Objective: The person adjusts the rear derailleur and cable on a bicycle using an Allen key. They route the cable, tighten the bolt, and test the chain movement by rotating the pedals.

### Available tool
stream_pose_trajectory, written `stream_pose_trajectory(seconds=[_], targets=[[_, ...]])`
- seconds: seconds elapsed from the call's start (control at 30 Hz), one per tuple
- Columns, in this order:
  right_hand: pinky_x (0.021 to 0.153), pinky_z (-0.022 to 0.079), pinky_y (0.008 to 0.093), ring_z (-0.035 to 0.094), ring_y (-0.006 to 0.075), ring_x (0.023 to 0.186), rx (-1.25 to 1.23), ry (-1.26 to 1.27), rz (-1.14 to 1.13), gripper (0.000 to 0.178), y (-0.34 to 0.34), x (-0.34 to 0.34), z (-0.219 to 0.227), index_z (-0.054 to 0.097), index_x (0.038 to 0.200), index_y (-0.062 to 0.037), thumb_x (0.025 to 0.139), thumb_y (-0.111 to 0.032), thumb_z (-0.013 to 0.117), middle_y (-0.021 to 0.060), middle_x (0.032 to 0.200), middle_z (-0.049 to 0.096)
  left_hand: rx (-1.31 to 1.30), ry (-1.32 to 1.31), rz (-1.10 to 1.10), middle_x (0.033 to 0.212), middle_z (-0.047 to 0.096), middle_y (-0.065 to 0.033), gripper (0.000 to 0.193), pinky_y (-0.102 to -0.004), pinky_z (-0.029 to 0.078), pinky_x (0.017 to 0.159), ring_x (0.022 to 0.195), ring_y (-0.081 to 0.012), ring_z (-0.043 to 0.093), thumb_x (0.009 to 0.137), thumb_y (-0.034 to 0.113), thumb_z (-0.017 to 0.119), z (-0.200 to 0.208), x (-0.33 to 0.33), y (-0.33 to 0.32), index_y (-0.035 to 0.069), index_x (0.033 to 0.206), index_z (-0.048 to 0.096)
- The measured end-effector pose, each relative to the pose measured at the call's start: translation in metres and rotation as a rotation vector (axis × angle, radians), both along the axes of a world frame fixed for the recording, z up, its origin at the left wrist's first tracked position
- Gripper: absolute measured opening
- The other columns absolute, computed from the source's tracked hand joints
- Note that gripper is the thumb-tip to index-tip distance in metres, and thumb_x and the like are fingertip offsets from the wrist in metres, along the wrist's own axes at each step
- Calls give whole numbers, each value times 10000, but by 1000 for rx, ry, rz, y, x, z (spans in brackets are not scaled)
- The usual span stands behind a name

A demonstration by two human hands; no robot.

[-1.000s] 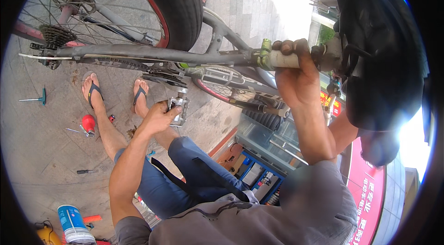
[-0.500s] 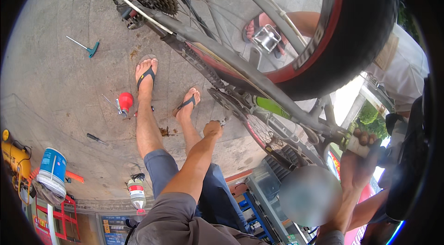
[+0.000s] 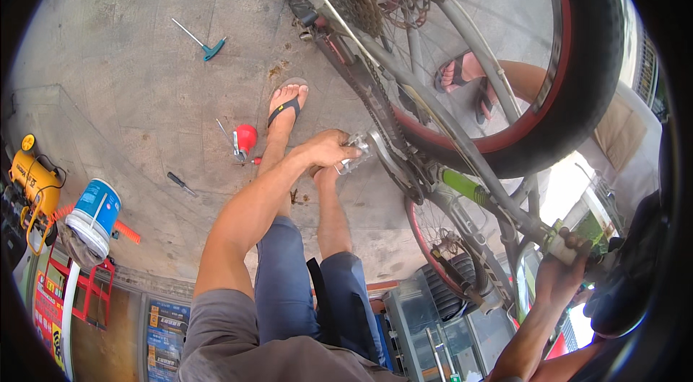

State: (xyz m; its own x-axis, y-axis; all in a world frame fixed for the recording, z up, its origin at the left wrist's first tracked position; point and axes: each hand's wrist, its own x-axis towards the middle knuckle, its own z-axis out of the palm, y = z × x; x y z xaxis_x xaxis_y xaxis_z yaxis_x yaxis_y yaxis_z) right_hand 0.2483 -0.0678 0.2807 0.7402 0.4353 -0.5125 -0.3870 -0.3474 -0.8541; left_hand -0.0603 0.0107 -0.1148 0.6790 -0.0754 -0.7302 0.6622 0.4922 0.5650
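Note:
A bicycle leans across the right side, its rear wheel with a thick black tyre [image 3: 577,79] and red rim at the upper right. My left hand [image 3: 326,148] is closed on a silver pedal [image 3: 354,154] at the end of the crank [image 3: 390,162]. Beside it are the chainring and the chain [image 3: 372,97], which runs up to the brown rear cassette [image 3: 354,3]. My right hand [image 3: 556,274] is wrapped around a pale part of the bicycle [image 3: 560,243] at the lower right; part of its grip is hidden.
On the paving lie a T-handle hex key [image 3: 209,50], a red bulb-shaped tool [image 3: 245,138] and a screwdriver [image 3: 180,183]. A yellow compressor [image 3: 35,180] and blue-and-white bucket [image 3: 94,212] stand at left. Beyond the wheel is another person's leg [image 3: 523,79].
My view has shifted, so the bicycle and floor tools sit further right. My left hand has moved upward relative to the floor with the pedal, and the crank has turned. My right hand keeps its hold.

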Motion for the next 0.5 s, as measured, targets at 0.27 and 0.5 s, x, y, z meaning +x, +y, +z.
stream_pose_trajectory(seconds=[0.27, 0.5], targets=[[1023, 321, 361, 480, 224, 1009, 18, 10, 33, 193, 1, -5, 3, 510, 905, -73, 952, -257, 544, 57, 892, 509, 97, -355, -127, 801, 638, -223, 440, -461, 467, 719, 799, -393, 615, 857, 420, 579, 137, 71, -107, -16, 857, 631], [1025, 320, 362, 475, 229, 1023, 54, 15, 106, 194, -3, 0, 7, 504, 925, -62, 955, -250, 541, 57, 912, 503, -17, -186, -203, 951, 652, -214, 391, -454, 483, 797, 910, -377, 624, 830, 386, 562, 116, 102, -213, 29, 953, 666]])
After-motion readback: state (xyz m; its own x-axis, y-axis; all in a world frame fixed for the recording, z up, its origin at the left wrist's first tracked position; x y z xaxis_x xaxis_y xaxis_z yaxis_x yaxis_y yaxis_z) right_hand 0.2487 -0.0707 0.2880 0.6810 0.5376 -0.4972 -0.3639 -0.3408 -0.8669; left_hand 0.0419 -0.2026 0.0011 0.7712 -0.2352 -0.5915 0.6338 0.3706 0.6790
